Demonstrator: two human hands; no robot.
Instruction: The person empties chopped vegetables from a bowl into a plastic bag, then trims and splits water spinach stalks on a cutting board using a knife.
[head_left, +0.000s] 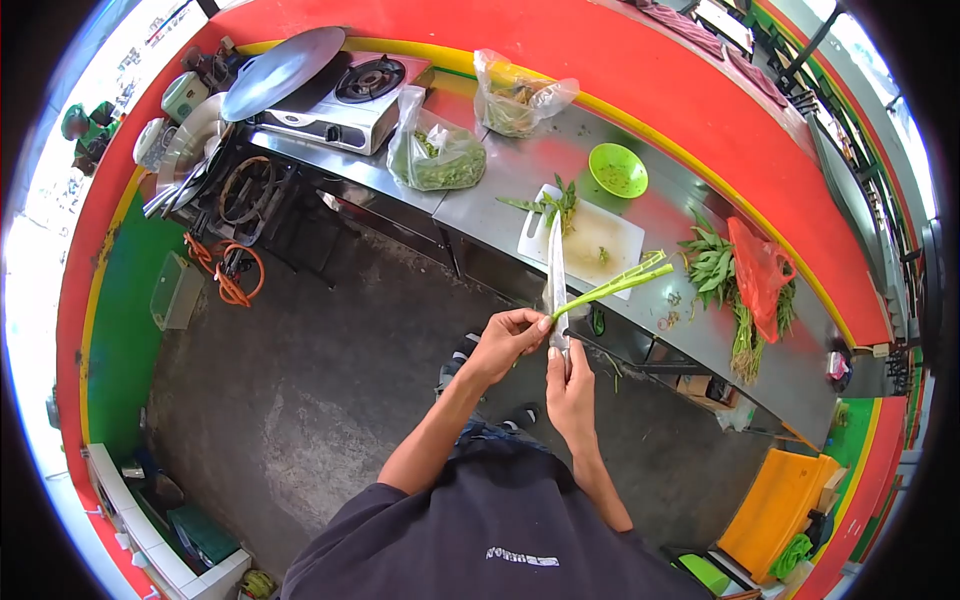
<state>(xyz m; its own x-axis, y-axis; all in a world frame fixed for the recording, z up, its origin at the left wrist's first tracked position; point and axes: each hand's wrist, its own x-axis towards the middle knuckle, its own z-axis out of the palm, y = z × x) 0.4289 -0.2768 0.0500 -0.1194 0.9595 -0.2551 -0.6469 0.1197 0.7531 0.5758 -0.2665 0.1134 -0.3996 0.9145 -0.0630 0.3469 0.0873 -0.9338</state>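
Note:
My left hand (pixel 510 340) pinches the lower end of several green vegetable stalks (pixel 622 283), which reach up to the right. In my right hand (pixel 571 395) is a knife (pixel 557 262), gripped by its handle with the long blade pointing away from me. The blade crosses the stalks close to my left fingertips; whether it cuts into them I cannot tell. Beyond the hands lies a white cutting board (pixel 612 235) on the steel table, with leafy green pieces (pixel 563 205) at its left end. A lime-green bowl (pixel 618 170) stands behind the board.
Two plastic bags of greens, one nearer (pixel 440 160) and one farther (pixel 515 108), sit left of the board. A gas stove (pixel 350 100) is farther left. Leafy bunches (pixel 712 262) and a red plastic bag (pixel 760 275) lie on the right of the steel table (pixel 690 325).

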